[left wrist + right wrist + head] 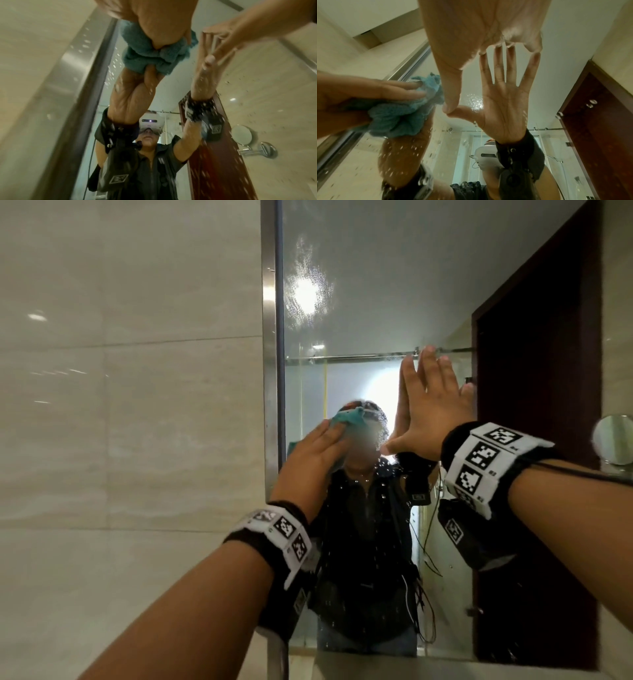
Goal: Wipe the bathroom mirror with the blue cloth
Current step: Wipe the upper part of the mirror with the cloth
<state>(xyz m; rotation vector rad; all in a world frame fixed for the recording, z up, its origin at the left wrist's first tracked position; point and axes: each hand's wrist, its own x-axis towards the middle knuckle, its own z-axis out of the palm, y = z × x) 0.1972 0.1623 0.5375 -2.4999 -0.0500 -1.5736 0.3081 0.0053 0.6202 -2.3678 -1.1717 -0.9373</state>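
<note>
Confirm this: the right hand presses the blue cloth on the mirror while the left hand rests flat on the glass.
Hands swapped. The head view shows the left hand pressing the blue cloth on the mirror, while the right hand rests flat on the glass.

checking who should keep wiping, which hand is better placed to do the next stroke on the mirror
Left. The left hand already holds the blue cloth bunched against the mirror near its left frame. The right hand holds nothing, its fingers spread with the tips on the glass, seemingly bracing.
</note>
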